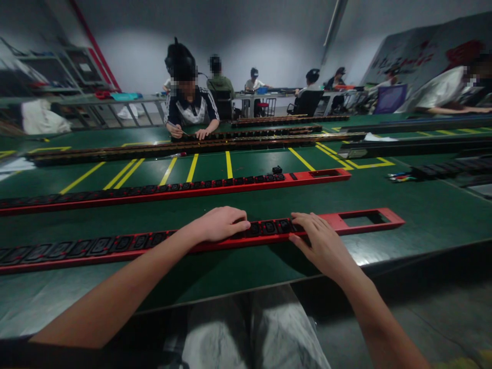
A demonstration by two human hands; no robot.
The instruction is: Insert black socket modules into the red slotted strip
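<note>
A long red power strip (334, 222) set with a row of black sockets (269, 227) lies across the green table in front of me. My left hand (225, 224) is laid over the strip left of its middle, its fingers curled at the far side and the thumb on the sockets. Part of those fingers is hidden. Farther right, my right hand (315, 233) reaches over the strip with its fingers stretched onto the last socket. Its thumb stands apart at the near edge. Several sockets show between both hands.
A second red strip (238, 185) lies farther back, with a small black part (277, 169) beside it. Long dark rails (154, 149) lie beyond. Loose wires (403, 177) end at the right. A co-worker (192, 105) sits opposite; other people are behind. The table edge (238, 294) is near me.
</note>
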